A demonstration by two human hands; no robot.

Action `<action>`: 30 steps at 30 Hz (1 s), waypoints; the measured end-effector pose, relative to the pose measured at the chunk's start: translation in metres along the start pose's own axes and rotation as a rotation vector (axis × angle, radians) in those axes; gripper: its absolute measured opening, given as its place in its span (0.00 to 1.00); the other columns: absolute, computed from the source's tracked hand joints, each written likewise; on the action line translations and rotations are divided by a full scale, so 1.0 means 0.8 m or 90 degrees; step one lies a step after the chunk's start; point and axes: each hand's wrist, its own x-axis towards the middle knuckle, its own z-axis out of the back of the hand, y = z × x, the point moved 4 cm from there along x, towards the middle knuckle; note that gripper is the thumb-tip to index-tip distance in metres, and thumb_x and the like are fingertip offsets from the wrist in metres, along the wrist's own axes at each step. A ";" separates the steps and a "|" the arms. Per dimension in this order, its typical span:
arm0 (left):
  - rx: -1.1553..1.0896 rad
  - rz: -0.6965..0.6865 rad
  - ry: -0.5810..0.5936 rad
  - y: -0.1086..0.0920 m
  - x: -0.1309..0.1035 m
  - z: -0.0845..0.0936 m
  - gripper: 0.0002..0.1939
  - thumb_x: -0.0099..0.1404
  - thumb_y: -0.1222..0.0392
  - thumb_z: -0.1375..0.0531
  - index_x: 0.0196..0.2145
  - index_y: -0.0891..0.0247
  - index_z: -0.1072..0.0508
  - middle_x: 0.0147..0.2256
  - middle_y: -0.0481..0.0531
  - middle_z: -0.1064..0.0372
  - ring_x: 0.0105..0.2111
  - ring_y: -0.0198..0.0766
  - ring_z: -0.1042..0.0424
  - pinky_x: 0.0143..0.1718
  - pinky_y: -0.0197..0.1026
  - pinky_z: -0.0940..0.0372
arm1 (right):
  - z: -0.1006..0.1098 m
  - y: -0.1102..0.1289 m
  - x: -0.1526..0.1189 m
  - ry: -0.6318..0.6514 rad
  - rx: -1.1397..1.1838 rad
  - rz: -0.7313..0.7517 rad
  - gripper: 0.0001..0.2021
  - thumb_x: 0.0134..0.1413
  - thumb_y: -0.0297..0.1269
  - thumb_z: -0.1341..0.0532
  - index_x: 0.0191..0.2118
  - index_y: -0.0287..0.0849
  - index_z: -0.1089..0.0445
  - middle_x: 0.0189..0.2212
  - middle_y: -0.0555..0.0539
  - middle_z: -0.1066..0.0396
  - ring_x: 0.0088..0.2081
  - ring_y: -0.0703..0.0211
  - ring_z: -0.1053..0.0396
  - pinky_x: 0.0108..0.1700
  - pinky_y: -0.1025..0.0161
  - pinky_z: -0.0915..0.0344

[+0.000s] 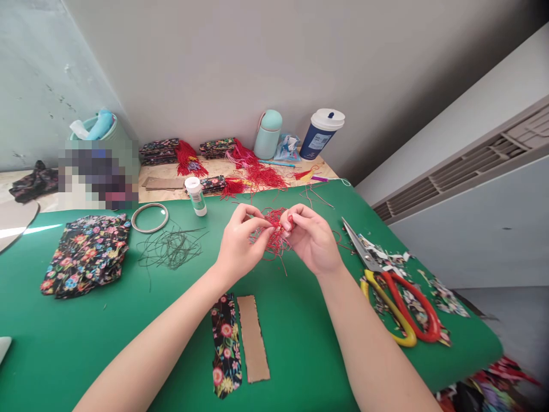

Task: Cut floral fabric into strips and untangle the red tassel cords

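Both hands meet over a loose tangle of red cords [278, 247] on the green mat [171, 320]. My left hand [243, 240] pinches red cord between thumb and fingertips. Close beside it, my right hand [313, 237] is closed on a small red piece of the cord, its fingers curled. Below the hands lie a floral fabric strip [226, 346] and a brown cardboard strip [254, 339], side by side. A pile of thin dark green cord [171, 247] is to the left of my left hand.
Scissors [394, 292] with red and yellow handles lie at right among fabric scraps. Folded floral cloth [88, 254], a tape ring [150, 218] and a glue stick [196, 197] are at left. Behind stand a teal bottle [268, 136], a lidded cup [319, 137] and red tassels [189, 159].
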 end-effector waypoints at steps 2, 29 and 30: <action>0.008 0.001 0.002 0.003 0.000 0.001 0.04 0.60 0.68 0.42 0.29 0.62 0.30 0.34 0.51 0.38 0.33 0.35 0.35 0.32 0.39 0.36 | 0.001 0.000 0.000 -0.003 -0.004 0.002 0.08 0.46 0.37 0.36 0.25 0.43 0.37 0.22 0.54 0.39 0.23 0.67 0.43 0.25 0.68 0.42; -0.170 0.163 -0.033 0.024 0.025 0.037 0.02 0.60 0.66 0.42 0.29 0.63 0.30 0.31 0.49 0.30 0.32 0.34 0.31 0.35 0.38 0.34 | 0.038 0.012 0.006 -0.174 -0.380 0.140 0.05 0.41 0.35 0.32 0.26 0.43 0.28 0.34 0.47 0.28 0.18 0.70 0.45 0.18 0.67 0.50; -0.181 0.167 -0.022 0.023 0.023 0.033 0.02 0.60 0.66 0.42 0.29 0.63 0.30 0.31 0.50 0.29 0.32 0.34 0.30 0.36 0.38 0.33 | 0.034 0.009 0.005 -0.170 -0.440 0.153 0.04 0.41 0.34 0.32 0.25 0.43 0.27 0.39 0.46 0.28 0.17 0.72 0.47 0.17 0.66 0.50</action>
